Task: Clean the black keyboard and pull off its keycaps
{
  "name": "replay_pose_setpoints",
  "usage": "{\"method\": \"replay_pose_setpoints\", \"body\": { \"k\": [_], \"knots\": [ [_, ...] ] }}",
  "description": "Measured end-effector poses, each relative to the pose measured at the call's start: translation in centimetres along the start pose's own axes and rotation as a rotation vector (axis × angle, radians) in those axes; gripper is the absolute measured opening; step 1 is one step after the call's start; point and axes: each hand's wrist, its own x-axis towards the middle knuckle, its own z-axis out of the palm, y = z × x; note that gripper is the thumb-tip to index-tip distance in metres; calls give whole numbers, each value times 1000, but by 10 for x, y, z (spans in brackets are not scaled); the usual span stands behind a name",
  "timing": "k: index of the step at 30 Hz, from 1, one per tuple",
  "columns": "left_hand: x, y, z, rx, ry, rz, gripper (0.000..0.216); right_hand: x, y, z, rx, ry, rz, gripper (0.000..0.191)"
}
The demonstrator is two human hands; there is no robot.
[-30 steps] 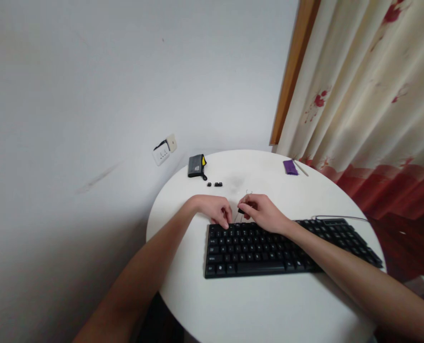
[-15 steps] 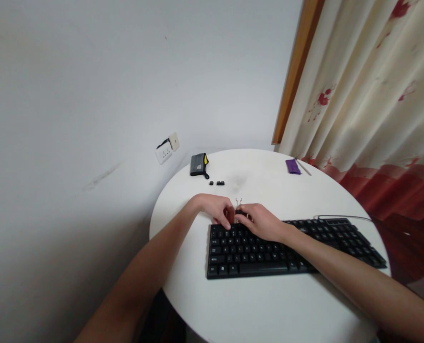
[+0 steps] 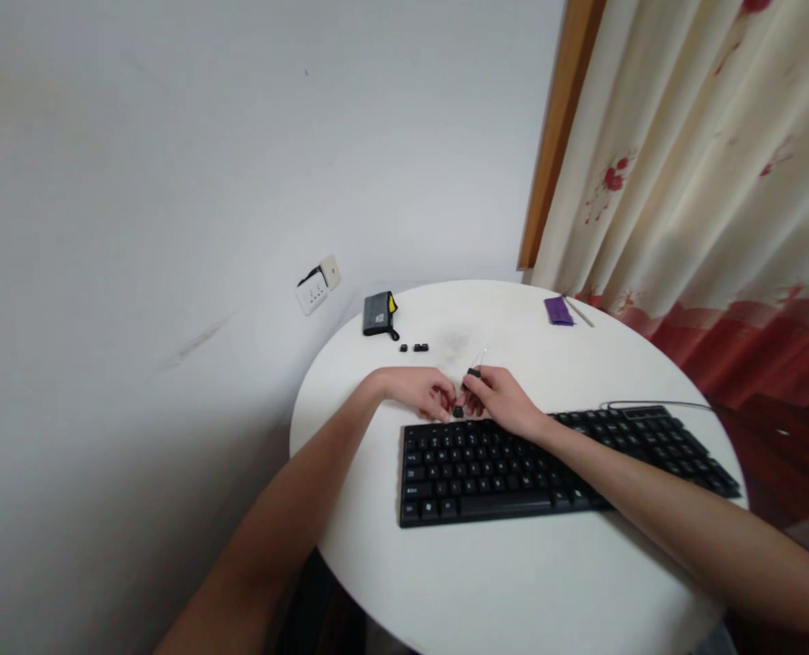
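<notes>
My right hand point(image 3: 503, 398) is closed around the black handle of a keycap puller point(image 3: 473, 372), its thin wire prongs slanting up and away to the right. My left hand point(image 3: 424, 391) has its fingers curled in a pinch at a small black keycap point(image 3: 458, 411). This keycap shows between the fingertips of both hands, just above the far edge of the black keyboard point(image 3: 506, 502). My right forearm crosses over the keyboard and hides some of its keys. Farther back on the table lie a few loose black keycaps point(image 3: 421, 347).
The round white table point(image 3: 513, 582) stands against the wall. A grey pouch point(image 3: 378, 314) with a yellow part lies at its back left, and a purple cloth point(image 3: 558, 311) beside a thin stick point(image 3: 580, 312) at the back right. A cable point(image 3: 656, 402) runs behind the keyboard.
My right hand has lifted the keycap puller off the keyboard and tipped its prongs over to the right. A loose keycap now shows between my hands. My left fingers have moved slightly right.
</notes>
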Motion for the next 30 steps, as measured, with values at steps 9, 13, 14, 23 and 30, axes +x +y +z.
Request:
{"method": "replay_pose_setpoints", "body": {
  "k": [9, 13, 14, 23, 30],
  "knots": [
    [17, 17, 12, -21, 571, 224, 24, 5, -3, -12, 13, 374, -122, 36],
    [25, 17, 18, 3, 706, 230, 21, 6, 0, -12, 11, 427, -106, 34],
    [26, 16, 19, 31, 729, 250, 21, 6, 1, -12, 40, 432, -89, 33],
    [41, 5, 27, 263, 827, 363, 20, 10, 10, -16, 269, 433, 103, 26],
    [37, 5, 26, 375, 819, 490, 18, 9, 7, -17, 209, 451, 72, 32]
  ]
}}
